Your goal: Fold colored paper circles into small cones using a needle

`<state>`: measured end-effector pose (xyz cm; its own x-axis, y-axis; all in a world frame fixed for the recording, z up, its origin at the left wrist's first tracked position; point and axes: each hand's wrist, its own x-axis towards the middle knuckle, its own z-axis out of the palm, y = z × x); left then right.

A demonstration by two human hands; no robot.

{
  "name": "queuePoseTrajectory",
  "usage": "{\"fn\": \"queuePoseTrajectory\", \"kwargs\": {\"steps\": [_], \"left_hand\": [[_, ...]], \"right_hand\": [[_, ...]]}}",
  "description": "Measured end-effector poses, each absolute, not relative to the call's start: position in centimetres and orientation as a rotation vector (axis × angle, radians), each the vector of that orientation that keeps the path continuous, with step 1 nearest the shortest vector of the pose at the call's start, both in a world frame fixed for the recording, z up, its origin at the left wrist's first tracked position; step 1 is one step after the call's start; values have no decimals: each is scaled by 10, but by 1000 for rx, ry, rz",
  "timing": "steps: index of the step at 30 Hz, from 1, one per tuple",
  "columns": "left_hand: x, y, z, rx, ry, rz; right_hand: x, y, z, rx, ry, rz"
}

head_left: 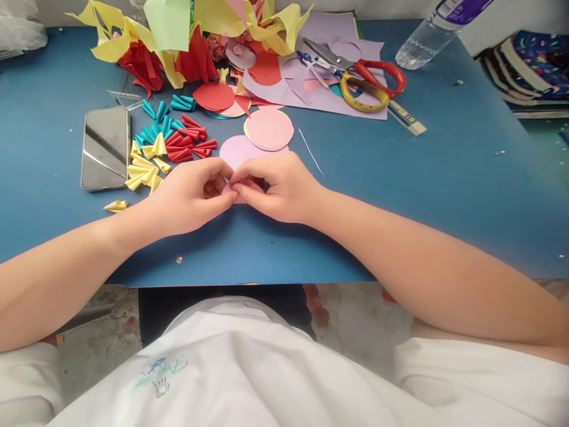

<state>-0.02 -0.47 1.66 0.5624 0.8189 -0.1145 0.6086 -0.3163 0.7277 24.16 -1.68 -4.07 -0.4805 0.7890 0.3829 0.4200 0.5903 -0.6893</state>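
Above the blue table my left hand (pixel 195 196) and my right hand (pixel 280 187) meet, thumbs and fingertips pinched together. A small piece of pink paper (pixel 240 200) is between them, mostly hidden by the fingers. Just behind the hands lies a lilac paper circle (pixel 233 149), partly covered by a stack of pink paper circles (pixel 270 128). Left of these are several rolled paper cones: red cones (pixel 182 145), teal cones (pixel 162 124) and yellow cones (pixel 143 172). The yellow ones lie closest to my left hand.
A phone (pixel 105 148) lies left of the cones. A thin white stick (pixel 312 154) is right of the circles. Farther back are scissors (pixel 360 74), lilac paper scraps (pixel 320 98), red circles (pixel 214 96), crumpled yellow paper (pixel 113 44) and a water bottle (pixel 427 38).
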Motion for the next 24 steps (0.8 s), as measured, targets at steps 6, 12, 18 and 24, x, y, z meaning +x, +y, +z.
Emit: {"fn": "queuePoseTrajectory", "kwargs": {"steps": [6, 12, 18, 24], "left_hand": [[0, -5, 16, 2020, 1176, 359], [0, -6, 16, 1945, 1176, 407], [1, -7, 16, 1932, 1149, 449], [1, -6, 14, 1912, 1169, 445]], "right_hand": [[241, -16, -41, -935, -2107, 699], [240, -18, -36, -1021, -2108, 771], [240, -17, -38, -948, -2095, 715], [241, -16, -37, -953, -2113, 713]]}}
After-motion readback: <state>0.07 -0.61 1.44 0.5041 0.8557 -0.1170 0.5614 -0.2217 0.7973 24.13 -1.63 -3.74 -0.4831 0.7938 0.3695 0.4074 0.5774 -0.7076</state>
